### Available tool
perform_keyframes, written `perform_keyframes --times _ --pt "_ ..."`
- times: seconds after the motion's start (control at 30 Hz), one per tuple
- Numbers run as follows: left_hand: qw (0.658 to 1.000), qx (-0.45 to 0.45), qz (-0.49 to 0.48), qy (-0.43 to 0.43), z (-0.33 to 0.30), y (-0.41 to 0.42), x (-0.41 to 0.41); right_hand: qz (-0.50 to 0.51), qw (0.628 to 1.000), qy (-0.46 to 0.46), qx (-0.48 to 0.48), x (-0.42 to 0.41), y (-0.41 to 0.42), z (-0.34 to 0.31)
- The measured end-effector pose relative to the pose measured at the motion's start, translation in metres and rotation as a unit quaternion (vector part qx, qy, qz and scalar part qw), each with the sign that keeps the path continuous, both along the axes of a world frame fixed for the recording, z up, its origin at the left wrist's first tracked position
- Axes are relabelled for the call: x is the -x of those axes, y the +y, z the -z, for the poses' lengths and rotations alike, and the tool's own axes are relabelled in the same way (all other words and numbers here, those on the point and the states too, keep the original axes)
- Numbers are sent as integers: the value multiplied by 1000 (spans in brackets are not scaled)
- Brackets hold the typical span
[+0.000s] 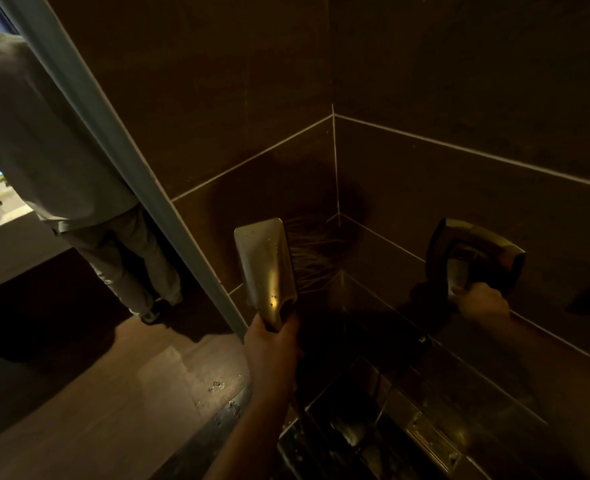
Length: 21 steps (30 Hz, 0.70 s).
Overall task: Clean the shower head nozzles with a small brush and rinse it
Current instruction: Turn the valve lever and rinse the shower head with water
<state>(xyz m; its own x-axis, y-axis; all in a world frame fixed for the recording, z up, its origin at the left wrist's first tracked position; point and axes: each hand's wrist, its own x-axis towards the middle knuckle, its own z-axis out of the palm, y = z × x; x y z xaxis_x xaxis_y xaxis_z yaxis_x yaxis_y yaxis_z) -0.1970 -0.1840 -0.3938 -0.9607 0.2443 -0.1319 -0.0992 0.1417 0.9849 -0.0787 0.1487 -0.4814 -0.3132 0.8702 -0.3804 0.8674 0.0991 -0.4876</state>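
Note:
A flat rectangular metal shower head (265, 268) is held upright at the centre, its handle gripped by my left hand (272, 344). Thin water jets (316, 251) spray from its face to the right, toward the dark tiled corner. Drops cling to its back. At the right, my right hand (482, 301) grips the lower part of the chrome wall tap lever (473, 256). No brush is in view.
Dark tiled walls (459, 188) meet in a corner behind the shower head. A glass door edge (120, 174) runs diagonally at the left, with another person (44, 143) standing beyond it. A metal floor drain (432, 441) lies on the wet shower floor below.

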Motion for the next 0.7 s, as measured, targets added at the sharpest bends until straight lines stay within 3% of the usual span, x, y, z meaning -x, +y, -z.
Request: perform_keyframes --times 0.7 --pt "1000 -12 12 -3 3 -11 -7 -11 999 -8 -31 -1 -5 6"
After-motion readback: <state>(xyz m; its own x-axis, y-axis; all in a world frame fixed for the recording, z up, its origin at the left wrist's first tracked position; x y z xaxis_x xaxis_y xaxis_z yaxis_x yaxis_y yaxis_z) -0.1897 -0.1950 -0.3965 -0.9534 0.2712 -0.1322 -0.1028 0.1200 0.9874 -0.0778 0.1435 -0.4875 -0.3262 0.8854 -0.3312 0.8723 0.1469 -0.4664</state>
